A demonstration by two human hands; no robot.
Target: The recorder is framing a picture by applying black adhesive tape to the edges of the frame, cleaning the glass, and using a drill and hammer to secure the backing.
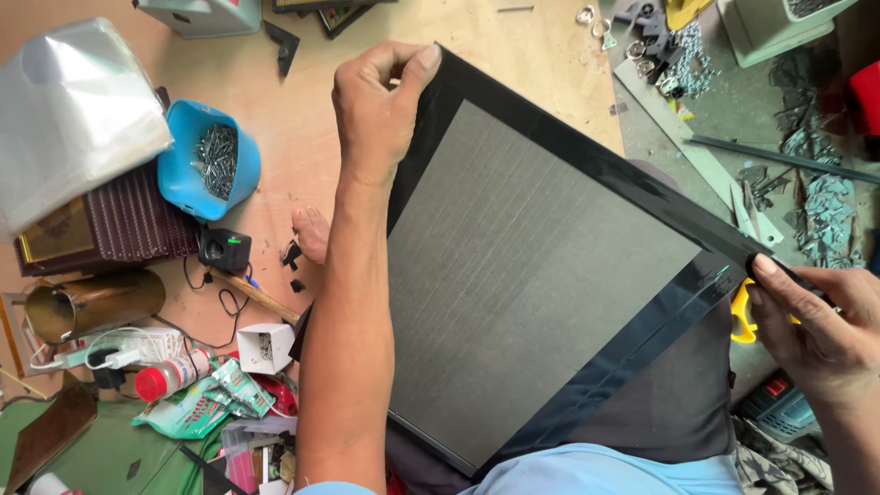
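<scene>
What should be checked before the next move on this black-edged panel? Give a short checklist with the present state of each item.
1. Left hand grips the panel at its far corner: ok.
2. Right hand pinches the right corner, thumb on the black tape: ok.
3. Tape along the near-right edge lies flat: not ok, it shows glossy wrinkles.
4. Panel supported on the lap: ok.
5. Yellow-handled tool under the right hand within reach: ok; its kind, cannot tell.
6. Blue bowl of nails clear of the panel: ok.
</scene>
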